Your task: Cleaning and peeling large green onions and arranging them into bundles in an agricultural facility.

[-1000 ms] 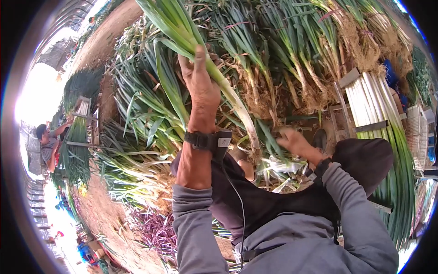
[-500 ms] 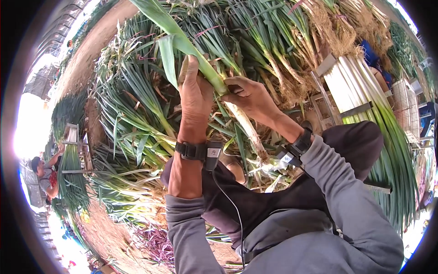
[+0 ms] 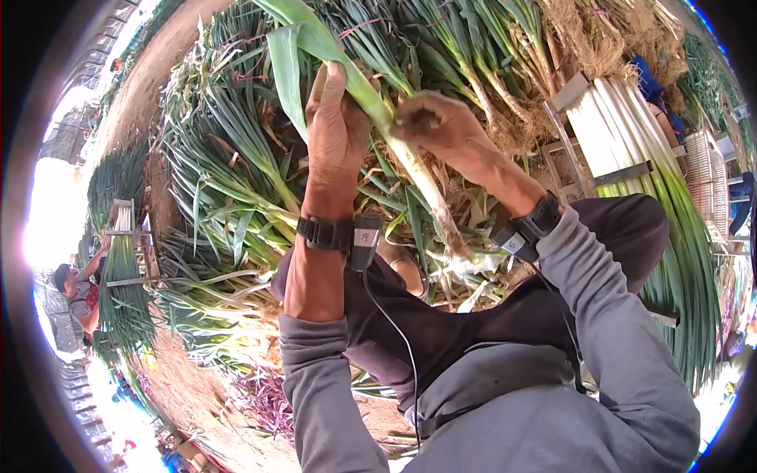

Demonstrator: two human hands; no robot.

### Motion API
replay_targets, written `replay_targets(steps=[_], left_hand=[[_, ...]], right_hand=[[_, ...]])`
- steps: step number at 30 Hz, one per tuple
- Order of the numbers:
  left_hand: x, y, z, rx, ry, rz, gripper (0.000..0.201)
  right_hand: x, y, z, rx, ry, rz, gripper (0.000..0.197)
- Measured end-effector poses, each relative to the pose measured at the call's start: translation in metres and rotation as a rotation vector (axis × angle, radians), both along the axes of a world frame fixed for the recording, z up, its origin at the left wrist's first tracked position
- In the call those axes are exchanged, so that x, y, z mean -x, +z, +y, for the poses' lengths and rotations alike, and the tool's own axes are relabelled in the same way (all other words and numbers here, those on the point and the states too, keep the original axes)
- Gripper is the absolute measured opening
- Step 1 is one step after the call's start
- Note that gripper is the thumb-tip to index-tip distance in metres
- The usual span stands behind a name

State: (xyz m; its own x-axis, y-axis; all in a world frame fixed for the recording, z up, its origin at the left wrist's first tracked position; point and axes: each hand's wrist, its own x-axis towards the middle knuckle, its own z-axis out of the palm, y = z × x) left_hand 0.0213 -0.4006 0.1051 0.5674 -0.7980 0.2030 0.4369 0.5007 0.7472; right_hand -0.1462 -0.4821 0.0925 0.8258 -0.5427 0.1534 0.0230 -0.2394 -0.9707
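My left hand [image 3: 335, 130] grips the green upper part of a long leek [image 3: 410, 169], held slanting in front of me with its rooted end low over my lap. My right hand [image 3: 441, 126] is closed on the pale stalk just right of the left hand, fingers pinching an outer leaf. Both wrists wear black bands, and a cable runs down from the left one. My legs in dark trousers [image 3: 599, 236] lie below the leek.
A big heap of uncleaned leeks [image 3: 236, 181] with roots fills the ground ahead. Trimmed white-and-green leeks [image 3: 631, 134] lie stacked in a metal frame at right. Another person [image 3: 75, 292] sits at far left beside a bundled stack [image 3: 118, 292].
My right hand rose from my lap to the leek stalk and took hold beside the left hand. The leek has been drawn closer and more upright.
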Motion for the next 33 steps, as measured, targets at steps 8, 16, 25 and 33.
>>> replay_targets(steps=[8,16,25,33], left_hand=[[0.001,0.004,-0.002,0.073,-0.112,-0.038,0.048],[0.009,0.006,0.001,0.055,-0.093,0.026,0.036],[0.007,0.008,0.003,0.057,-0.131,0.024,0.041],[0.005,0.005,0.004,0.036,-0.074,0.016,0.038]], right_hand=[[0.004,0.000,-0.004,-0.027,0.009,-0.125,0.026],[0.005,0.002,0.000,-0.227,0.028,-0.079,0.019],[0.007,0.003,0.001,-0.037,0.001,-0.037,0.015],[0.005,0.007,0.021,0.211,-0.181,-0.108,0.018]])
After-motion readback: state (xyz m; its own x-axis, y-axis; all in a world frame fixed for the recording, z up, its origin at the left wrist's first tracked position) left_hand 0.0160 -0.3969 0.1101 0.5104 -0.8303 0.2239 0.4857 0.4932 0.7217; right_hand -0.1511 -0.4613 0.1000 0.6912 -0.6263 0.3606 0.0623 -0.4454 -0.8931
